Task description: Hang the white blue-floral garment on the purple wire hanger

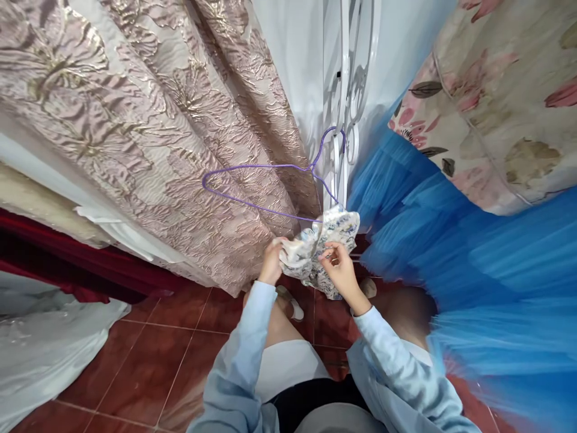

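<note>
A small white garment with a blue floral print hangs bunched from the right end of a purple wire hanger. The left arm of that hanger is bare. At the garment's left edge, my left hand is closed on a fold of its cloth. My right hand is over the garment's front, thumb and fingers pinched together at the fabric. What exactly lies between those fingertips is too small to make out. The garment's lower part falls partly behind my right hand.
The hanger's hook loops over a white metal rack with curled bars. Pink embossed floral fabric hangs at the left. Blue tulle and a floral cloth hang at the right. Below is a red tiled floor.
</note>
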The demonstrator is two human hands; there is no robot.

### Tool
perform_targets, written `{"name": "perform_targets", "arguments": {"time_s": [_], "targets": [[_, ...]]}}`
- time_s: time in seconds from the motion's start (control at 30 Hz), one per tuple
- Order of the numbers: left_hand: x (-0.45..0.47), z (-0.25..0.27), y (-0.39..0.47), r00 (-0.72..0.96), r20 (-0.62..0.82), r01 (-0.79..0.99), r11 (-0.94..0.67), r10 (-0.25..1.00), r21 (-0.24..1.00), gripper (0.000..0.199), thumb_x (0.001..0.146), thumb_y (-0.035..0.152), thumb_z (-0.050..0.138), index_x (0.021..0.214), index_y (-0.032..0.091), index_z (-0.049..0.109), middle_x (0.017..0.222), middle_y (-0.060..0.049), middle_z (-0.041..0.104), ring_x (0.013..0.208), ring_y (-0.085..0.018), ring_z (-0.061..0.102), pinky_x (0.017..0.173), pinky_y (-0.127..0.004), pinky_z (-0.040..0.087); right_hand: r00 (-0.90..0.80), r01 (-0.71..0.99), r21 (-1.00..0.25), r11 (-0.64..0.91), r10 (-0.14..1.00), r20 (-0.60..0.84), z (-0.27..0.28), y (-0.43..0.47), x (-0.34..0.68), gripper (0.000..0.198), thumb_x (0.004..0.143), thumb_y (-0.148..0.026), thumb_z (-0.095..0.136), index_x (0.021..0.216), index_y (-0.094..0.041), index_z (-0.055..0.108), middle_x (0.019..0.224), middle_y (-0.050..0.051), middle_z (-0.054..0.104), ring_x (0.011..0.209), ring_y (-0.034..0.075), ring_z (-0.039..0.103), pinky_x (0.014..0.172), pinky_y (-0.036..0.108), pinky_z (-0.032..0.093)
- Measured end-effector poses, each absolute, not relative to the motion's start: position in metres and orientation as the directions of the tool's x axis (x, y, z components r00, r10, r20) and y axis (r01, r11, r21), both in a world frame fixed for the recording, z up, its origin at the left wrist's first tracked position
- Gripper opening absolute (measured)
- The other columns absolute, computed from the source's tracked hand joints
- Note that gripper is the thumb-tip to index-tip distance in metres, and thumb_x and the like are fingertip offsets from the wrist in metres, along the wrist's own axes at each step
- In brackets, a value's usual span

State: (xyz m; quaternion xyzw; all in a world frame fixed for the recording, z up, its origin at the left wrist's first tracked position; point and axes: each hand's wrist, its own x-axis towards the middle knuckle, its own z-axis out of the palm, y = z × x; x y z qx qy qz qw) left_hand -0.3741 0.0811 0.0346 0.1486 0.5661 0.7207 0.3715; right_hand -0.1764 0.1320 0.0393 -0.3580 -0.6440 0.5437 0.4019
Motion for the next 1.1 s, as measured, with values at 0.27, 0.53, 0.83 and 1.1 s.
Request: {"name": "perform_targets", "arguments": {"time_s": [0.27,0.53,0.83,1.1], "targets": [[-0.259,0.050,0.054,-0.302,0.144,0.226,-0.076,0.942,0.971,0.027,0.094,0.038,0.062,0.115,0.022,0.065,0.114,-0.007,0.068,0.101,-0.023,0.064,0.093,-0.034,0.048,-0.463,0.067,-0.987,0.144,0.881,0.096,0.029,0.105,-0.150,0.055,0.075,-0.022,0.065,0.129,-0.019,0.052,0.119,0.011,0.065,0.104,0.025,0.064,0.093,0.039,0.051],[-0.271,0.055,0.045,0.008,0.166,0.166,-0.165,0.986,0.972,0.052,0.093,0.057,0.063,0.126,0.017,0.063,0.120,-0.012,0.063,0.114,-0.027,0.058,0.106,-0.043,0.044,-0.627,-0.081,-0.976,-0.204,0.771,-0.109,0.092,0.118,-0.092,0.011,0.079,-0.029,0.065,0.078,-0.019,0.061,0.068,-0.003,0.054,0.060,0.012,0.044,0.056,0.023,0.036],[-0.245,0.064,0.021,0.200,0.189,-0.013,-0.190,0.961,0.982,0.056,0.082,0.037,0.082,0.128,0.019,0.057,0.142,-0.016,0.056,0.134,-0.029,0.053,0.115,-0.043,0.039,-0.707,-0.208,-0.938,-0.276,0.705,-0.051,0.157,0.129,-0.041,0.035,0.072,-0.042,0.085,0.064,-0.019,0.059,0.052,-0.004,0.045,0.046,0.008,0.029,0.042,0.022,0.022],[-0.223,0.072,0.030,0.343,0.117,-0.054,-0.104,0.932,0.993,0.058,0.081,0.070,0.069,0.097,0.015,0.070,0.104,-0.013,0.067,0.105,-0.028,0.062,0.106,-0.044,0.042,-0.766,-0.264,-0.936,-0.232,0.641,0.057,0.173,0.138,-0.022,0.037,0.075,-0.044,0.083,0.061,-0.018,0.060,0.059,0.001,0.055,0.056,0.014,0.045,0.052,0.027,0.033]]}}
